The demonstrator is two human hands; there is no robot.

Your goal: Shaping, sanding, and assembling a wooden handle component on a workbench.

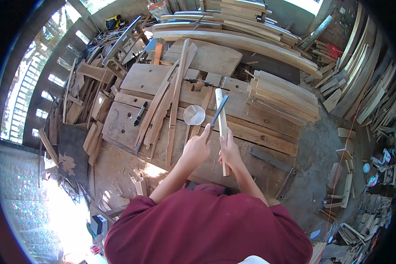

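Note:
My left hand [198,147] grips a long, flat dark metal tool [219,108], like a file, angled up to the right. My right hand [229,152] holds a narrow pale wooden stick [221,105] nearly upright in the picture, beside the tool; whether they touch I cannot tell. Both are above the worn wooden workbench [237,110]. Left of them on the bench are a round pale translucent disc [194,115], long thin wooden strips [176,101] and a dark marker-like object [141,112].
Stacked boards lie on the bench's right [282,94] and behind it [233,37]. Lumber leans along the right wall [365,70]; offcuts pile at the left [94,108]. A metal strip [268,158] lies at the bench's front right. A thin red cord [345,145] hangs at the right.

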